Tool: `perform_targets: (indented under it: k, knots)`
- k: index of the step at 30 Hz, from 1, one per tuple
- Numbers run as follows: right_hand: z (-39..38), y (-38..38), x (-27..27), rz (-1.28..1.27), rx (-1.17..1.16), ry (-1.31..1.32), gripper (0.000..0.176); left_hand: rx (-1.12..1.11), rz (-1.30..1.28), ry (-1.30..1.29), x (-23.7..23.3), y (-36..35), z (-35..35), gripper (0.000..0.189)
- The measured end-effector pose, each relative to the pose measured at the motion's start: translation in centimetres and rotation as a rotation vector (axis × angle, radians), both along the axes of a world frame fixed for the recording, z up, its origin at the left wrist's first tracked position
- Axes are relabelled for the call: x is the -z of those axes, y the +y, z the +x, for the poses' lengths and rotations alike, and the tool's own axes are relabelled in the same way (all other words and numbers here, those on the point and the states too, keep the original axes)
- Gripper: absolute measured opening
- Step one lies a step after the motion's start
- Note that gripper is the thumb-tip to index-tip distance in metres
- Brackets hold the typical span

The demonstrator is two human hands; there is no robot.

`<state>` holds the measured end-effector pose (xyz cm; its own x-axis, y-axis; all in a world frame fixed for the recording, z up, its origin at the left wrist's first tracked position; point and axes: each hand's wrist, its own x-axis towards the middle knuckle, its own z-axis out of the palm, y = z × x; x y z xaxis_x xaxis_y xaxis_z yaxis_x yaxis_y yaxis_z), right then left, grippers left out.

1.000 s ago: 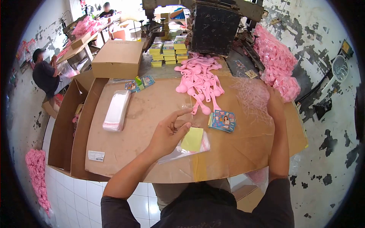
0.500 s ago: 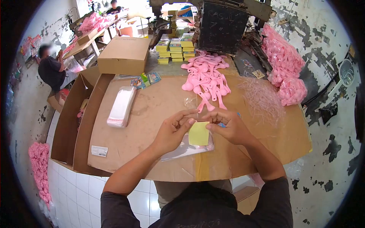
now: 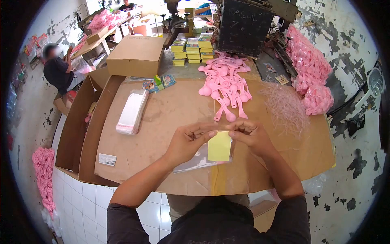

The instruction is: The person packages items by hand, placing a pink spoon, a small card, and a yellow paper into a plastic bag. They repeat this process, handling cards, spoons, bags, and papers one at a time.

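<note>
A yellow card point(image 3: 219, 146) hangs between my hands near the front of the cardboard-covered table. My left hand point(image 3: 191, 140) pinches its upper left corner between thumb and fingers. At the upper right corner, my right hand point(image 3: 248, 136) is closed on it in the same way. Clear plastic bags point(image 3: 191, 163) lie under and to the left of the card, partly hidden by it and my left hand. Just beyond my fingers begins a pile of pink plastic spoons point(image 3: 227, 83).
Left on the table are a stack of clear bags point(image 3: 133, 112), a label point(image 3: 107, 159) and colourful cards point(image 3: 164, 82). Behind stand a cardboard box point(image 3: 134, 55), card stacks point(image 3: 193, 51) and a black machine point(image 3: 243, 28). Pink bundles point(image 3: 310, 65) sit right. A person point(image 3: 59, 73) sits far left.
The yellow card sits slightly further right and lower, with more of it showing. Both hands have shifted a little right. The whole view has moved slightly.
</note>
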<state>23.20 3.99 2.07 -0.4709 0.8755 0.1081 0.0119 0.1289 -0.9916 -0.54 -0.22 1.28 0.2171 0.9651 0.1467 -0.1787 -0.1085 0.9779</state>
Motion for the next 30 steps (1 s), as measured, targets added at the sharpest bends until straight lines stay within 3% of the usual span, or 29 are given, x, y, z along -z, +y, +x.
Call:
perform_targets:
  k: [3,12,15,18,21,27,30]
  knots:
    - [0.6,0.1,-0.3,-0.095,-0.044,0.013,0.016,-0.011,0.027,0.117,0.7,0.2,-0.3,0.026]
    - [1.2,0.4,-0.5,0.001,-0.058,-0.039,0.015,0.084,0.077,0.176,0.5,0.2,-1.1,0.025]
    - [1.6,0.7,-0.3,-0.01,-0.053,-0.067,0.014,0.086,0.134,0.154,0.6,0.3,-1.3,0.025]
    - [1.5,0.6,-0.4,0.034,-0.074,-0.041,0.015,0.17,-0.079,-0.101,0.1,0.3,-1.5,0.027]
    - [1.4,0.4,-0.2,0.17,-0.064,-0.157,0.016,0.11,-0.061,0.061,1.0,0.7,-1.2,0.03]
    - [1.3,0.7,0.5,0.085,-0.1,-0.017,0.015,0.186,-0.08,0.106,1.0,1.1,-1.2,0.031]
    - [1.7,1.3,1.0,0.287,-0.095,-0.139,0.012,0.198,-0.058,0.128,0.7,1.1,-1.3,0.033]
